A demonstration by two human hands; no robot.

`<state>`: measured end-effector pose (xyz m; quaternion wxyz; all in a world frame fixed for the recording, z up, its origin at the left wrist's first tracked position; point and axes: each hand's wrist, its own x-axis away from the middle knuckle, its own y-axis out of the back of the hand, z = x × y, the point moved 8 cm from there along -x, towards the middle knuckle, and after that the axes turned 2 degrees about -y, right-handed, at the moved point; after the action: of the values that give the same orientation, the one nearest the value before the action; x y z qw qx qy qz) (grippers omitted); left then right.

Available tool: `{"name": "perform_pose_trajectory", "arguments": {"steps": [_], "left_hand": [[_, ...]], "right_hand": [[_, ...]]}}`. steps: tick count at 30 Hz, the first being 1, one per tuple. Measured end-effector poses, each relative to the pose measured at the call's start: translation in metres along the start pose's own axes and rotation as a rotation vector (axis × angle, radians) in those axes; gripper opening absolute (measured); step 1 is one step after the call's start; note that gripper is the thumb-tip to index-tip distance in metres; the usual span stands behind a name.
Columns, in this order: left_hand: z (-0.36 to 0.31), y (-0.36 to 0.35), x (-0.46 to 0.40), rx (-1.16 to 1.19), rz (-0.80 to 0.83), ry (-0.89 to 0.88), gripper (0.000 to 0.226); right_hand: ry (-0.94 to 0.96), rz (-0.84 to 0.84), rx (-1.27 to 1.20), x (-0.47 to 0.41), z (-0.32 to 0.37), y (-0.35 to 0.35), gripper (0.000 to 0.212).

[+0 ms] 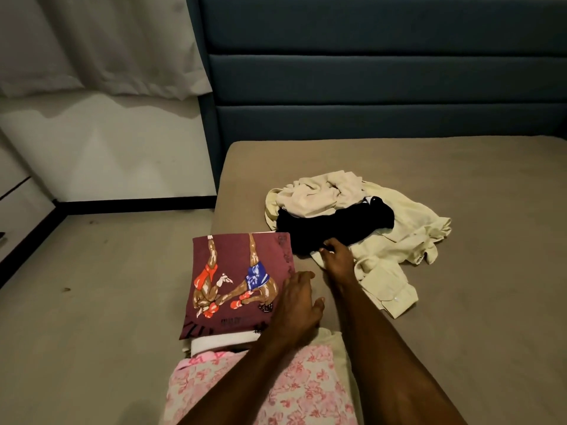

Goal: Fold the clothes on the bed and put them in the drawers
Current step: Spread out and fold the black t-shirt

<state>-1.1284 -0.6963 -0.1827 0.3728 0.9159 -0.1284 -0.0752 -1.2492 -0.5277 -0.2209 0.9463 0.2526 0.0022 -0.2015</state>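
In the middle of the frame the right hand (336, 259) pinches the black cloth (334, 227) in the pile on the bed (460, 317), and the flat left hand (297, 305) rests on the folded red shirt (236, 280).

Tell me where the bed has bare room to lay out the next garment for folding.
Bare sheet lies right of the unfolded pile, and between the pile and the headboard. It is crowded near the folded maroon shirt, where both hands work.

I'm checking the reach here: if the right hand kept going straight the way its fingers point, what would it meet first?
The right hand points up the bed at the black garment, and its fingertips already seem to reach that garment's near edge, so that comes first, though actual contact is unclear.
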Motion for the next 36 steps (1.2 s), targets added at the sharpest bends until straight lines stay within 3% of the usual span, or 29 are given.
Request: {"name": "perform_pose_trajectory", "arguments": {"steps": [3, 9, 11, 13, 14, 16, 18, 21, 23, 25, 29, 31, 34, 36], "left_hand": [[-0.001, -0.007, 0.002, 0.041, 0.008, 0.037, 0.056], [-0.023, 0.007, 0.012, 0.112, -0.045, 0.089, 0.054], [-0.035, 0.011, 0.015, 0.269, -0.07, 0.136, 0.064], [-0.049, 0.008, 0.02, 0.501, -0.044, 0.221, 0.084], [-0.056, 0.003, 0.024, 0.572, -0.027, 0.265, 0.095], [-0.069, -0.01, 0.027, 0.669, 0.02, 0.295, 0.105], [-0.095, -0.027, 0.037, 0.756, 0.091, 0.259, 0.09], [-0.138, -0.042, 0.062, 0.909, 0.167, 0.198, 0.067], [-0.163, -0.049, 0.078, 0.971, 0.212, 0.16, 0.069], [-0.191, -0.055, 0.095, 0.981, 0.29, 0.114, 0.07], [-0.244, -0.063, 0.135, 0.857, 0.396, -0.082, 0.074], [-0.257, -0.076, 0.162, 0.756, 0.48, -0.136, 0.065], [-0.249, -0.098, 0.216, 0.505, 0.545, -0.12, 0.038], [-0.22, -0.12, 0.251, 0.377, 0.62, -0.106, 0.028]], "right_hand": [[-0.304, -0.083, -0.589, 0.01, -0.023, 0.016, 0.018], [-0.463, -0.227, -1.289, 0.081, -0.016, 0.075, 0.032], [-0.534, -0.184, -1.486, 0.111, -0.01, 0.084, 0.032], [-0.517, -0.126, -1.61, 0.144, 0.002, 0.104, 0.011], [-0.473, -0.112, -1.658, 0.157, 0.004, 0.117, 0.023], [-0.404, -0.065, -1.705, 0.186, 0.005, 0.141, 0.045], [-0.353, -0.074, -1.732, 0.217, -0.005, 0.172, 0.051], [-0.334, -0.084, -1.707, 0.255, -0.013, 0.207, 0.047], [-0.33, -0.118, -1.662, 0.271, -0.018, 0.235, 0.031], [-0.299, -0.136, -1.642, 0.281, -0.019, 0.268, 0.033], [-0.2, -0.095, -1.685, 0.302, -0.023, 0.327, 0.062], [-0.157, -0.085, -1.772, 0.322, -0.036, 0.351, 0.075], [-0.206, -0.287, -1.78, 0.381, -0.071, 0.383, 0.063], [-0.297, -0.321, -1.73, 0.43, -0.105, 0.382, 0.053]]}}
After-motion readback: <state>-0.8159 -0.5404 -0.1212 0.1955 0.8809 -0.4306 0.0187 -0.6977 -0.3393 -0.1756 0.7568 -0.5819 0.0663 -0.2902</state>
